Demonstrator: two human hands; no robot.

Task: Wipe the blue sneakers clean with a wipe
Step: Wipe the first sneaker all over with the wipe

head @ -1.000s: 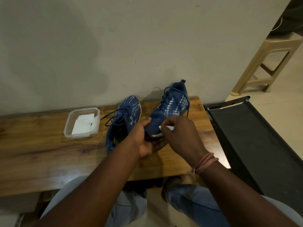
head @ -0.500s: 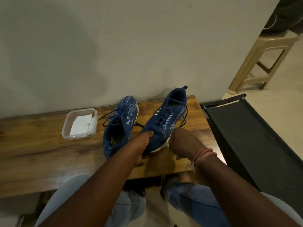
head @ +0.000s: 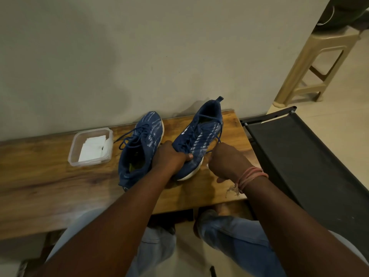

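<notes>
Two blue sneakers sit on the wooden worktop (head: 50,182) against a pale wall. The right sneaker (head: 199,136) is tipped up, its heel raised toward the wall and its white-soled toe pointing down at the worktop edge nearest the person. The left hand (head: 171,156) grips this sneaker at the toe end, fingers wrapped over the upper with the thumb showing against the mesh. The right hand (head: 227,162) is curled just beside the shoe's right flank, down by the white sole; a small pale scrap shows at its fingers, likely the wipe (head: 207,164), though too little of it is visible to be sure — so what that hand holds cannot be told for certain. A band of pink thread (head: 250,176) circles the right wrist. The left sneaker (head: 139,148) rests flat on the worktop, toe toward the wall, laces loose, just beside the held shoe. Left of it stands a clear plastic tub (head: 73,152) with folded white wipes (head: 91,148) inside. A dark fabric cot (head: 311,160) sits right of the worktop, and a beige plastic stool (head: 311,62) stands beyond it.
</notes>
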